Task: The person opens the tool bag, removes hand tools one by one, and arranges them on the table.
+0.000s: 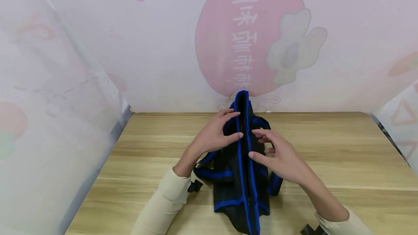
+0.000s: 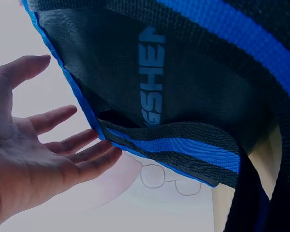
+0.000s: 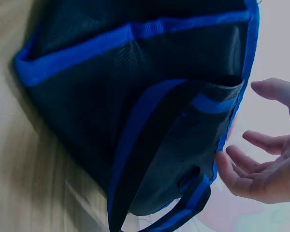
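A black bag (image 1: 228,188) with blue trim stands upright on the table, its long narrow top running away from me. Along that top, two blue edges flank a dark slit, with what looks like a zipper slider near the close end. My left hand (image 1: 217,131) is at the left edge, fingers extended and fingertips touching the trim. On the opposite side my right hand (image 1: 281,153) has its fingers spread loosely near the right edge, holding nothing. Black-and-blue strap handles (image 2: 183,147) hang on both sides. Pale lettering (image 2: 152,77) marks the bag's left side.
The wood-grain table (image 1: 326,148) extends to both sides of the bag. Behind it rises a pale printed backdrop (image 1: 163,64) with a pink circle, and similar sheeting (image 1: 39,82) closes the left. The bag's far end stands close to the backdrop.
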`<state>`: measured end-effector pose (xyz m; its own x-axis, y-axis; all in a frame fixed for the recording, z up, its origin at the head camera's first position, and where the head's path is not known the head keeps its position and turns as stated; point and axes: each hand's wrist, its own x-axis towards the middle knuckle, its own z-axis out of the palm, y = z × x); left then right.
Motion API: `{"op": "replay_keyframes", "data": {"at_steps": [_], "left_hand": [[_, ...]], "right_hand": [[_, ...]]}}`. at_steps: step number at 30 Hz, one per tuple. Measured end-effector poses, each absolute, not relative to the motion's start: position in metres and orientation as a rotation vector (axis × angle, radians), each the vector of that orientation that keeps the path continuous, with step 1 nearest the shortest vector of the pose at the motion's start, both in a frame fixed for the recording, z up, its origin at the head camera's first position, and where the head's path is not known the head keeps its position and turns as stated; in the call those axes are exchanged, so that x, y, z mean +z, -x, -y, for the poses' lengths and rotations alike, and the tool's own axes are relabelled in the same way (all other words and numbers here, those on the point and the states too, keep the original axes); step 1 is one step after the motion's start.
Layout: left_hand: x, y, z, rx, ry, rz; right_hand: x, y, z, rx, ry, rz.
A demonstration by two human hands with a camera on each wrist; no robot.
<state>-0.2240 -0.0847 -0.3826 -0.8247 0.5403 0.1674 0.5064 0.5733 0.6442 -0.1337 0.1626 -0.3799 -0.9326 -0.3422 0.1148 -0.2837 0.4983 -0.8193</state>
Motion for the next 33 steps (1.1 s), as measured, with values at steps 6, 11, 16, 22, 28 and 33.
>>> {"op": "replay_keyframes", "data": {"at_steps": [6, 11, 16, 22, 28, 33], "left_hand": [[-0.380, 0.216, 0.088, 1.126, -0.904, -2.729], [-0.379, 0.212, 0.089, 1.118, -0.907, -2.719], [-0.379, 0.209, 0.089, 1.093, -0.898, -2.721], [-0.382, 0.208, 0.088, 1.066, -0.879, -2.717], [-0.383, 0.207, 0.089, 1.063, -0.878, -2.703], [-0.382, 0.207, 0.090, 1.062, -0.860, -2.729]], "right_hand": [[-0.378, 0.145, -0.154, -1.389, 0.584, -2.611], [-0.376, 0.147, -0.148, -1.360, 0.615, -2.602], [-0.376, 0.148, -0.147, -1.335, 0.616, -2.617], [-0.377, 0.149, -0.153, -1.354, 0.653, -2.603], [-0.374, 0.148, -0.166, -1.388, 0.683, -2.559], [-0.372, 0.148, -0.178, -1.366, 0.623, -2.554]]}}
